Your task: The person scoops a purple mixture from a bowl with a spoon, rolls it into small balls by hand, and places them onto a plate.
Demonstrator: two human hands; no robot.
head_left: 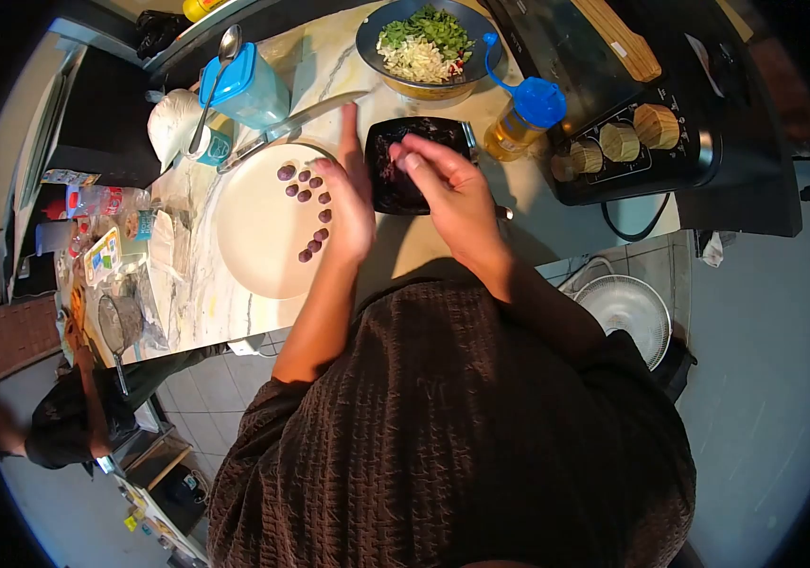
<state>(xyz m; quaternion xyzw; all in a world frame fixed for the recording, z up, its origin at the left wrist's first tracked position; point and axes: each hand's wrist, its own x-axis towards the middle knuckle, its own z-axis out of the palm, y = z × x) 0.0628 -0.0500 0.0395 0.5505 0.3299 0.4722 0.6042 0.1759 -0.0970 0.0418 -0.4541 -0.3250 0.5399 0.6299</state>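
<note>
My left hand [352,204] is over the right edge of a round cream plate [249,227], its fingers stretched out. Several small dark purple balls [325,216] lie in a loose curve on that plate. My right hand [452,189] hovers above a black square bowl [388,194] with dark smears inside. Its fingers are curled together, and whatever they may hold is too small to make out. A long knife [306,115] lies behind the plate, its blade pointing toward the bowl.
Behind stand a blue-lidded container [258,99] and a pan of chopped greens and garlic [396,71]. An oil bottle [514,128] and a black stove [632,123] are at right. A strainer [121,322] lies left, near another person's arm [93,407]. A metal colander [623,317] sits below the counter.
</note>
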